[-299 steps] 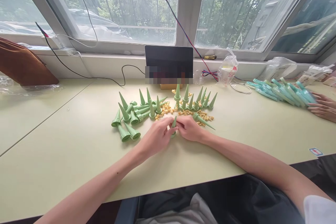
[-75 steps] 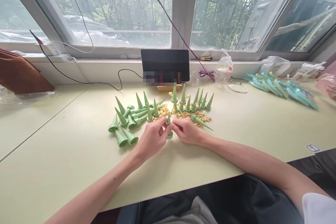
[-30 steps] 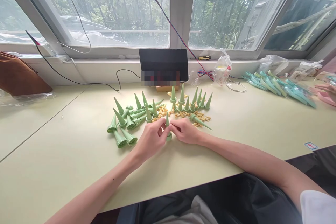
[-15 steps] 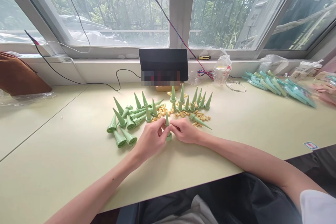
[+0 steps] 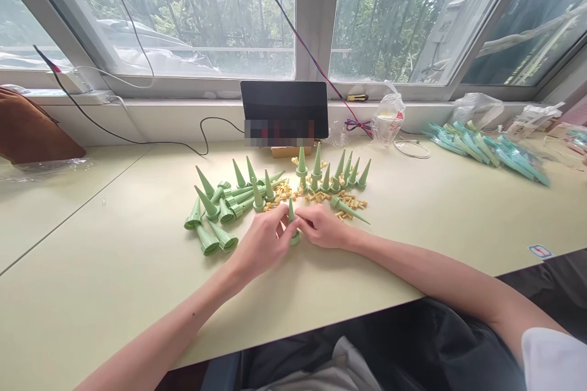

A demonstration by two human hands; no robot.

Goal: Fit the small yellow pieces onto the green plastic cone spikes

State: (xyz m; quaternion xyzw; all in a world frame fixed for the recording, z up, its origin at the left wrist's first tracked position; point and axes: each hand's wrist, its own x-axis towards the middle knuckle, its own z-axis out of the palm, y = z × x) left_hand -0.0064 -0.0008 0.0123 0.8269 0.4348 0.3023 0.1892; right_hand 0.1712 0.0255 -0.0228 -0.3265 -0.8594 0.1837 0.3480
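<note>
A green plastic cone spike (image 5: 291,208) stands upright on the table directly in front of me, its wider collar at the bottom. My left hand (image 5: 266,237) is closed around its left side, thumb in front and fingers behind. My right hand (image 5: 323,226) pinches against the right side of the same spike. Whatever its fingertips hold is hidden. Just beyond my hands lie small yellow plastic pieces (image 5: 316,197). A single green spike (image 5: 348,209) lies on its side right of my right hand.
Several green spikes (image 5: 224,214) stand and lie at left, with more upright ones (image 5: 339,171) behind at right. A dark tablet (image 5: 284,104) leans by the window. Farther right are teal bagged pieces (image 5: 486,143), a plastic bag (image 5: 389,119) and a coiled white cable (image 5: 411,148). A brown bag (image 5: 36,128) sits far left.
My hands keep nearly the same hold on the spike. The view has shifted slightly. At the far right, another person's hand has moved rightward, mostly out of view.
</note>
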